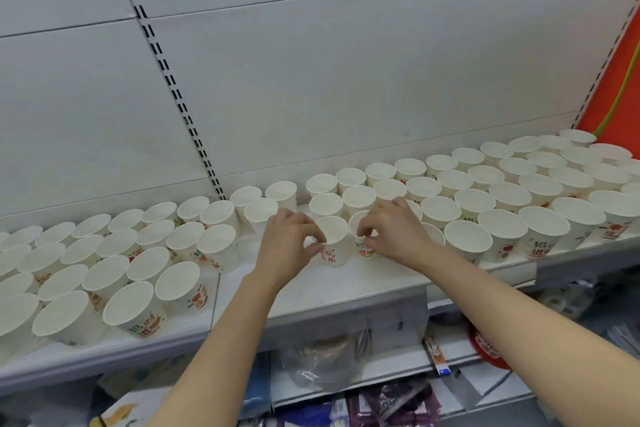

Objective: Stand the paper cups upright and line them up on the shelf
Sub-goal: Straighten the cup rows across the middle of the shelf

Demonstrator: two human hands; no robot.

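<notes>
Both hands reach over the front of the white shelf [346, 288], each pinched on one upright paper cup. On the left hand [289, 241], thumb and forefinger close on the rim and side of the left cup [334, 244], which stands on the shelf near its front edge. Just beside it, the right hand [393, 229] curls its fingers over the rim of the right cup [363, 243], with the thumb pressed to the printed side. These two cups stand rim to rim or very nearly so; whether they touch cannot be told.

Around them the paper cups stand upright, mouths up, in rough rows along the shelf. The left group [104, 263] holds about thirty, packed close, in about four uneven rows. The right group [519, 198] holds some forty, in about four rows running back toward the white wall panel [311, 80]. An exact count is not possible, since cups at both edges run out of view. A bare stretch of shelf lies between the left group and the hands.

Every cup is white with red, orange and green print. Chinese characters show on several, among them 招 and 进, but the rest is too blurred to read.

On the lower shelf [346, 388] sit packaged goods and a clear plastic bag [322, 360]; their labels are unreadable.
</notes>
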